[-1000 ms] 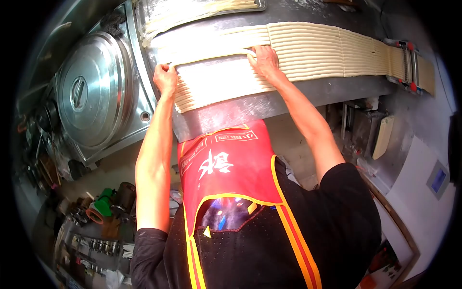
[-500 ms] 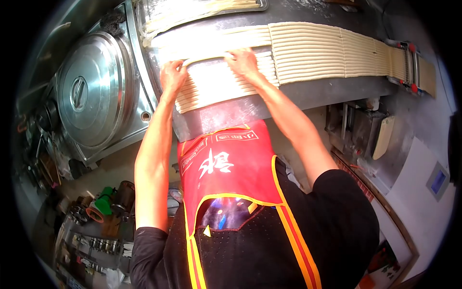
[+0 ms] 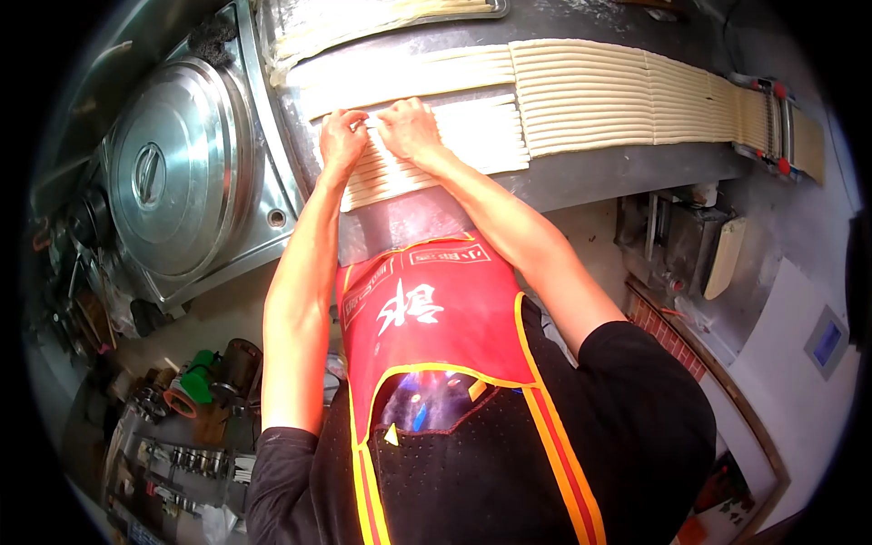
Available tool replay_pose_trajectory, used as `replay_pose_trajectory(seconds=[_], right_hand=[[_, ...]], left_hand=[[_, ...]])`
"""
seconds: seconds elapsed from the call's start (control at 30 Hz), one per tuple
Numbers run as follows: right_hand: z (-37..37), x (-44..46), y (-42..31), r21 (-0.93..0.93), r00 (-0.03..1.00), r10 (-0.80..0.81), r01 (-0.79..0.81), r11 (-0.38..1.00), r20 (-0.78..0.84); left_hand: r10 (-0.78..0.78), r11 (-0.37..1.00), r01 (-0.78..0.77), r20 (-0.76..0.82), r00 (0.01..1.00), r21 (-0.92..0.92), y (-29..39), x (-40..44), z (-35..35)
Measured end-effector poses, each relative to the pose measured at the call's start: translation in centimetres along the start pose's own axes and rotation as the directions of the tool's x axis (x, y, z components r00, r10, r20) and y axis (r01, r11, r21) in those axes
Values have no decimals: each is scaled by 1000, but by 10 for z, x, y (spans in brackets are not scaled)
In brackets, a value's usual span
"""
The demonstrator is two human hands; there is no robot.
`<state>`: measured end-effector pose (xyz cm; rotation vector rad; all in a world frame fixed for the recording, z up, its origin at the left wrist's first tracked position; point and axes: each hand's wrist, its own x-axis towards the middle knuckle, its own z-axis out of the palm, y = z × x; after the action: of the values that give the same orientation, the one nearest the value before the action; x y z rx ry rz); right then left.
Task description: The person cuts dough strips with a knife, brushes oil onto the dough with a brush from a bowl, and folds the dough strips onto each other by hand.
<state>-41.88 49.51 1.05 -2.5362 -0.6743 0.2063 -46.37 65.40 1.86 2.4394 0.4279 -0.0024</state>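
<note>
My left hand (image 3: 343, 143) is closed, its thumb and fingertips pinched at the left end of a group of pale dough strips (image 3: 490, 136). Close beside it on the right, my right hand (image 3: 411, 133) is curled over the same strips, fingers closed. A short bit of dough shows between the two sets of fingertips; glare washes out its detail. Above the hands lies another band of dough strips (image 3: 486, 68), apart from the near group. Rightward, long rows of evenly cut dough (image 3: 581, 100) lie side by side.
A steel table (image 3: 590, 173) carries the dough. At its right end stands a roller-like cutter (image 3: 779, 127) with red parts. A tray (image 3: 495, 11) of strips sits at the back. Left is a large round steel lid (image 3: 173, 173) on a steel counter (image 3: 259, 259).
Both hands were apart with a dough strip stretched between them. My right hand has moved left, close to my left hand, which has shifted slightly right.
</note>
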Motion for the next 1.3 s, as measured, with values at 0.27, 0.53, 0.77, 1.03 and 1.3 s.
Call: replay_pose_trajectory(seconds=[0.27, 0.53, 0.77, 1.03, 1.3], right_hand=[[-27, -19, 54, 27, 946, -314, 317, 948, -82], [-93, -40, 155, -117, 956, -89, 58, 991, -278], [-96, -25, 155, -175, 952, -112, 63, 982, -286], [-99, -17, 151, -286, 981, -82, 29, 958, -176], [-84, -3, 141, -139, 989, 27, -47, 989, -146]], left_hand=[[246, 968, -242, -57, 968, 69, -10, -16, -17], [16, 993, 16, -266, 964, 117, -28, -31, -15], [-300, 934, 180, -405, 864, -308, -24, 10, -9], [-599, 799, 549, -257, 758, -243, -33, 28, -10], [-322, 947, 313, -204, 925, -73, -20, 13, -16]])
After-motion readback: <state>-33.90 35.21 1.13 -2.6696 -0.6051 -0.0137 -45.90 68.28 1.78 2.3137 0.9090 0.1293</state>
